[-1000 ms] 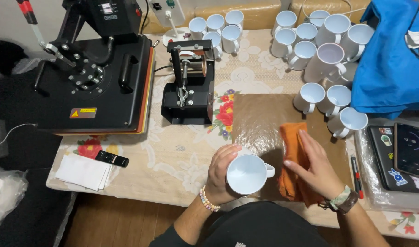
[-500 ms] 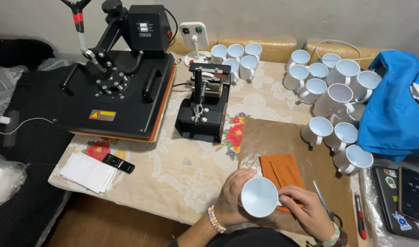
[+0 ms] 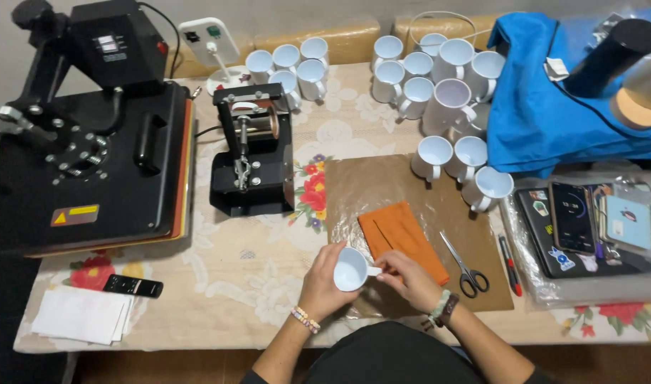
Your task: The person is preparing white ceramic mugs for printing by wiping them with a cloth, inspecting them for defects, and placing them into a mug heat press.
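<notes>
Head view, looking straight down, showed a white mug [image 3: 352, 269] low in the centre of the frame, tipped so its open mouth faced the camera. The left hand [image 3: 324, 281] wrapped the mug's left side, fingers curled close together around the wall and the thumb along the near rim. The right hand [image 3: 409, 279] came in from the lower right, its thumb and fingers pinched together at the mug's handle, wrist bent inward. Both forearms rose from the bottom edge, a beaded bracelet [image 3: 305, 319] on the left wrist and a dark band [image 3: 444, 310] on the right.

The mug was held just above a brown sheet [image 3: 382, 181] on the flowered tablecloth [image 3: 254, 277]. An orange cloth [image 3: 400, 238] lay just right of the mug, touching the right hand's knuckles as far as could be told. Scissors [image 3: 465, 267] lay further right. A black mug press [image 3: 253, 151] stood at upper centre, a large flat heat press [image 3: 83, 156] at upper left, and a cluster of white mugs [image 3: 439, 92] along the top.
</notes>
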